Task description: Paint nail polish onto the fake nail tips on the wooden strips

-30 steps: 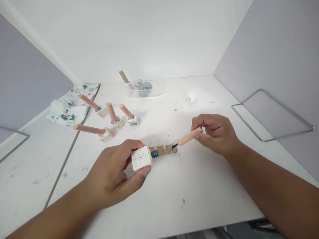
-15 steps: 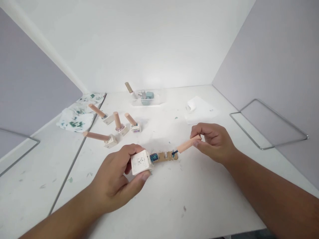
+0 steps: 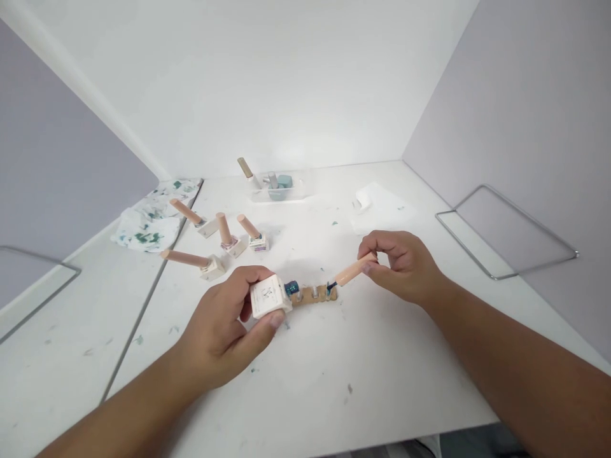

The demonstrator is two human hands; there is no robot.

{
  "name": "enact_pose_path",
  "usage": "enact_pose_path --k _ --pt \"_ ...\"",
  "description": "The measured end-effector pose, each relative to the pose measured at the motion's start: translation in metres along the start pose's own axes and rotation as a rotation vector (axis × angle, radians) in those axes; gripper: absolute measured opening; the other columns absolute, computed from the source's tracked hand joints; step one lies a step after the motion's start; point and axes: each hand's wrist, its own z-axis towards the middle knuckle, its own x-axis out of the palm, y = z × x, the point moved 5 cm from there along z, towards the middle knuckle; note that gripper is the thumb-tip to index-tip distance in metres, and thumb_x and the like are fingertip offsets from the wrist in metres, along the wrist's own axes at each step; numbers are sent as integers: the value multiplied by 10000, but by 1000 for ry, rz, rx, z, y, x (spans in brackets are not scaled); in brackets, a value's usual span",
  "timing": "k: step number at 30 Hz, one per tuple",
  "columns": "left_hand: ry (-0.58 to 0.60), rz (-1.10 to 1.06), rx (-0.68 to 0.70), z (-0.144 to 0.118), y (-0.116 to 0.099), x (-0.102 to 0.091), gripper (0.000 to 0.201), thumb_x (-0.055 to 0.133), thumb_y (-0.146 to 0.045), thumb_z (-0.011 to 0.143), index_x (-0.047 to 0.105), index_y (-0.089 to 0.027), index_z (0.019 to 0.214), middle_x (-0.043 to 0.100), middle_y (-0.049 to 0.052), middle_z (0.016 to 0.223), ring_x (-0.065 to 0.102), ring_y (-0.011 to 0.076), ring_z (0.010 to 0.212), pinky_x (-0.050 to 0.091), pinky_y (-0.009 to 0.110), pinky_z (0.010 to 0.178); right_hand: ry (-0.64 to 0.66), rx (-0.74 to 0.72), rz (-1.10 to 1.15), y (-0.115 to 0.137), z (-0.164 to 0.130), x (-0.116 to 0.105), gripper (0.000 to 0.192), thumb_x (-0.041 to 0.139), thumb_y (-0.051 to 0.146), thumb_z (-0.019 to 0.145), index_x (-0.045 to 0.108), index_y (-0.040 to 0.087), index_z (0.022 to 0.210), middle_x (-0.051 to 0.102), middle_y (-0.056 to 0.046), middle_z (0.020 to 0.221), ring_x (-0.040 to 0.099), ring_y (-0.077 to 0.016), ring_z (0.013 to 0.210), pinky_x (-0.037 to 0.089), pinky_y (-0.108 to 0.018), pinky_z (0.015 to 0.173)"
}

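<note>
My left hand (image 3: 229,324) is closed around a white square nail polish bottle (image 3: 268,296), tilted so its teal, uncapped neck points right. Between thumb and fingers, my right hand (image 3: 398,264) pinches the peach handle of a nail polish brush (image 3: 352,270). The brush's dark blue tip meets the right end of a tan strip (image 3: 305,298) lying on the table. Small clear nail tips (image 3: 315,292) stand along that strip. Its left end is hidden behind the bottle.
Several white bottles with peach caps (image 3: 229,238) stand at the left. A clear tray (image 3: 293,192) with polish bottles sits by the back wall. White tissue (image 3: 379,203) lies back right, a stained cloth (image 3: 147,229) at left. Wire frames (image 3: 508,232) flank both sides.
The brush tip stays at the strip's right end, with its handle shifted slightly. The bottle remains in my left hand. The whole view has moved a little.
</note>
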Motion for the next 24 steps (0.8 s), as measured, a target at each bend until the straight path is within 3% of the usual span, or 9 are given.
enact_pose_path --k 5,11,16,20,24 --pt "-12 15 -16 -1 0 0 239 502 -293 862 453 -198 1076 603 21 772 522 142 622 358 248 501 -82 167 -81 -9 0 -3 95 535 150 722 498 175 637 462 43 558 367 -68 495 293 -213 462" --pt "-4 17 25 -1 -1 -2 229 506 -276 864 459 -198 1074 597 15 765 522 139 613 376 256 524 -3 134 -32 -7 1 1 73 534 167 723 524 174 651 481 35 575 400 -79 526 331 -217 482" --pt "19 42 47 -1 0 -2 238 510 -278 865 460 -191 1081 600 19 772 530 137 611 383 258 527 -92 232 -71 -10 1 -4 92 529 133 712 508 176 634 467 44 560 349 -64 494 281 -208 454" --pt "8 36 37 -1 -1 -2 229 504 -277 865 463 -191 1073 579 3 736 505 128 585 369 252 512 -90 162 10 -8 0 -6 78 552 148 724 544 173 651 477 36 576 390 -76 527 305 -218 482" --pt "17 46 57 0 -3 -2 219 499 -277 870 464 -194 1070 551 -13 695 474 121 554 363 245 492 -85 158 263 -11 -3 -3 58 583 197 772 595 184 717 476 37 576 398 -82 527 318 -231 496"
